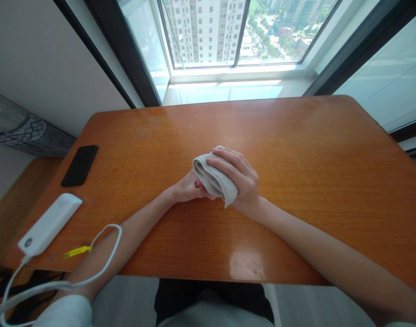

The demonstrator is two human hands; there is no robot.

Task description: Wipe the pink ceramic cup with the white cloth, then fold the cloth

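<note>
Above the middle of the wooden table (313, 172), my two hands meet around a folded, pale grey cloth (214, 176). My right hand (243, 178) is closed over the cloth from the right, fingers lying across its top. From the left, my left hand (188, 187) reaches under the cloth and is closed on a small pink object (212, 197). Only slivers of pink show beneath the cloth, so its kind cannot be made out. Most of my left fingers are hidden.
A black phone (80, 165) lies at the table's left edge. Nearer is a white power bank (50, 223) with a white cable (116, 247) looping over my left forearm. A yellow tag (77, 251) sits by the cable. Behind the table is a window (235, 34).
</note>
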